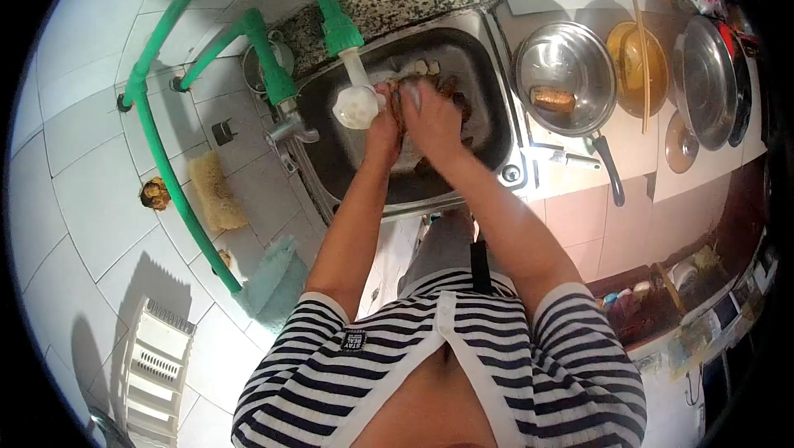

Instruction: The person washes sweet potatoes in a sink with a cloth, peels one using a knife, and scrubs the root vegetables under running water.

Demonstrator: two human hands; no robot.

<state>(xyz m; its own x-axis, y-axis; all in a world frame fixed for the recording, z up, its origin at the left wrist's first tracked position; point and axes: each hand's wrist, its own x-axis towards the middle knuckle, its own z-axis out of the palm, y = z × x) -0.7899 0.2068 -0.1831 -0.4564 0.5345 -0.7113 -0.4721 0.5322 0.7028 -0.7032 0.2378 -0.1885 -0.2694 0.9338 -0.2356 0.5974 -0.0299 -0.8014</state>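
Both my hands are over the metal sink (331, 171), beside the white tap head (358, 107). My left hand (384, 132) is closed around a brown, rough piece of food (403, 99); its exact kind is unclear. Against that piece, my right hand (432, 124) has its fingers curled in and somewhat blurred. A greyish spot shows at those fingers, but I cannot make out what it is. More brown pieces (460, 105) lie in the basin beyond my right hand, along with pale chunks (426, 67) near the back.
Right of the sink stand a steel pan (571, 51) with a brown piece inside, a yellow bowl (626, 38) with chopsticks (642, 76) across it, a large metal basin (703, 84) and a knife (571, 158). Green pipes (157, 117) run along the left wall.
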